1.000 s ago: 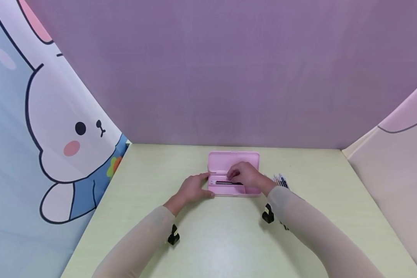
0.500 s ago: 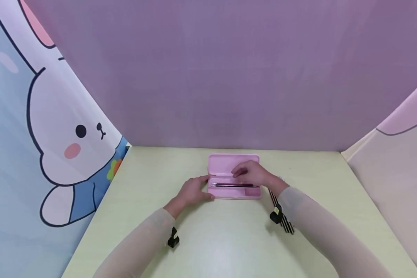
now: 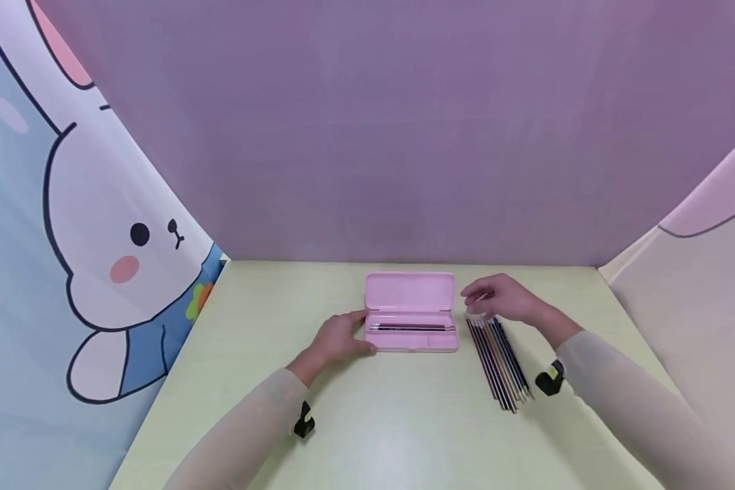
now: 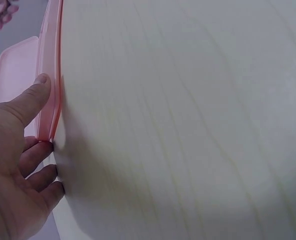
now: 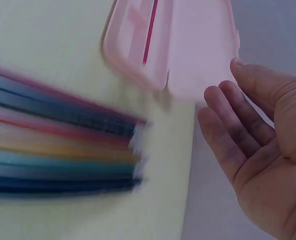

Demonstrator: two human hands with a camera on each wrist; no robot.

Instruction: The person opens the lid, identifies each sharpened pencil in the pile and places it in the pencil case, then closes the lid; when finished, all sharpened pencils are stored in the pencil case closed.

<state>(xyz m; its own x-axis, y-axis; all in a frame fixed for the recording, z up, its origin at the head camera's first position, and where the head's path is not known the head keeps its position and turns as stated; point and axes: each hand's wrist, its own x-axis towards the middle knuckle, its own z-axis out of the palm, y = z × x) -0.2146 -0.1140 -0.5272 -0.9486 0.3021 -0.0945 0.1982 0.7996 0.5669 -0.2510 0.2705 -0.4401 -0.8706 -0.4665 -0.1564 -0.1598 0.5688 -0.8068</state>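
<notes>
A pink pencil case (image 3: 410, 299) lies with its lid raised on the table. Inside its tray rest pencils (image 3: 407, 327), side by side along the length. My left hand (image 3: 337, 337) holds the case by its left end; in the left wrist view the thumb (image 4: 35, 100) lies on the front wall and the other fingers are at the end. My right hand (image 3: 505, 297) is in the air right of the lid, over the near ends of a pencil bundle (image 3: 496, 361). Its fingers are loosely bent with nothing between them, as the right wrist view shows.
The pale wooden table (image 3: 269, 292) meets a purple backdrop (image 3: 404, 136) along its far edge. A cloth with a rabbit print (image 3: 135, 272) hangs at the left, and another pale cloth (image 3: 704, 306) at the right. The bundle is blurred in the right wrist view.
My right hand has drawn away from the tray to the right, over the pencil bundle. A pencil it was beside now lies fully visible in the tray. My left hand has stayed put.
</notes>
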